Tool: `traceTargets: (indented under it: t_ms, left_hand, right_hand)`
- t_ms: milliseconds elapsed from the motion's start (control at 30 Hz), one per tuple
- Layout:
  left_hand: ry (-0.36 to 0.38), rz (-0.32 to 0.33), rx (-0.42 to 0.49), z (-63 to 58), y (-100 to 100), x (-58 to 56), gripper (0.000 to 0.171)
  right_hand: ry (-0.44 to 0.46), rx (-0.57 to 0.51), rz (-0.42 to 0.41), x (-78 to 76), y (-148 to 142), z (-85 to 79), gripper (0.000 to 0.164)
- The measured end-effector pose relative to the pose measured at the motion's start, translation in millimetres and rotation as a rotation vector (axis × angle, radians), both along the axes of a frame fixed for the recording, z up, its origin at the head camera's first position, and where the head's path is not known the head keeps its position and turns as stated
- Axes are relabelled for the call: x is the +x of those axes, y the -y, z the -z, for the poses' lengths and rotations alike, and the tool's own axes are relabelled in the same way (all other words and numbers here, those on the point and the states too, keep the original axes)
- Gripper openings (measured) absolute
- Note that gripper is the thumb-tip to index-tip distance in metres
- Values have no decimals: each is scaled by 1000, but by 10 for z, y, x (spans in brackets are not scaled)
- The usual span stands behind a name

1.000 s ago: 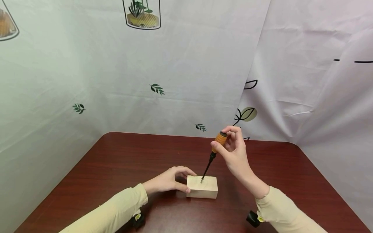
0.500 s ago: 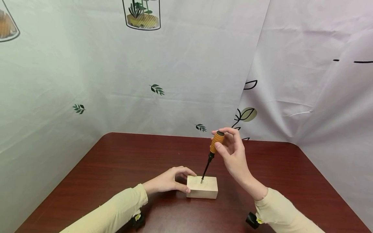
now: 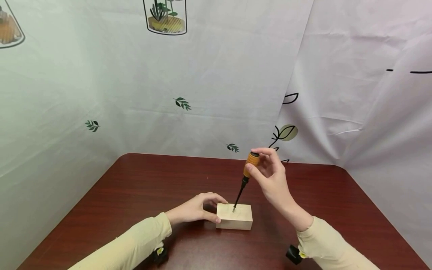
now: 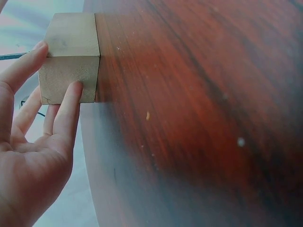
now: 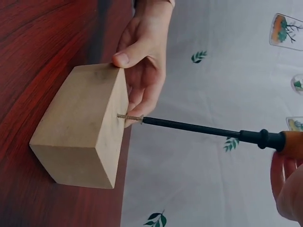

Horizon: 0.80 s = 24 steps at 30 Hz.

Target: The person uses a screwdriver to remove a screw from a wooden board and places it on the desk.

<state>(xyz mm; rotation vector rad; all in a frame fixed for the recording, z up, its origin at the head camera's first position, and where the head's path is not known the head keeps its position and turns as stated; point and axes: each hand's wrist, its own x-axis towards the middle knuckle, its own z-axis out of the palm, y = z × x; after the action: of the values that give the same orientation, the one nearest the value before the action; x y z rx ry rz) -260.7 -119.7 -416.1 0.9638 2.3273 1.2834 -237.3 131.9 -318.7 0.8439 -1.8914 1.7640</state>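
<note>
A pale wooden block (image 3: pixel 241 214) lies on the dark red-brown table. My left hand (image 3: pixel 195 208) grips its left end, with the thumb on the near side and fingers at the far side. From the block's top face sticks a screw (image 5: pixel 130 117), its threads partly exposed. The black shaft of a screwdriver (image 3: pixel 243 183) meets the screw head, leaning up to the right. Around its orange handle curl the thumb and fingers of my right hand (image 3: pixel 273 178). In the left wrist view, fingertips press the block's end face (image 4: pixel 61 78).
The table (image 3: pixel 152 180) has rounded far corners and extends on both sides of the block. A white curtain (image 3: pixel 216 75) with printed leaves and jars hangs behind and beside it. Small black devices (image 3: pixel 293 254) sit at the wrists below the pale yellow sleeves.
My right thumb and fingers have shifted around the screwdriver handle, whose top has tipped slightly to the left. The left hand and the block stay in place.
</note>
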Motion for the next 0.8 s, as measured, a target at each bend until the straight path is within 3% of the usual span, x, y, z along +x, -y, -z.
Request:
traceTargets:
  t_ms: [233, 467, 600, 800]
  left_hand:
    - [8, -2, -3, -12, 6, 13, 48]
    - [-1, 8, 15, -7, -3, 13, 49]
    - [-3, 7, 17, -3, -5, 10, 49]
    - [-16, 5, 8, 5, -6, 7, 50]
  right_hand:
    - [-37, -6, -114, 9, -17, -1, 34]
    - [-1, 20, 11, 3, -8, -21, 42]
    - [37, 33, 14, 2, -27, -50, 43]
    - [22, 56, 15, -2, -55, -45, 42]
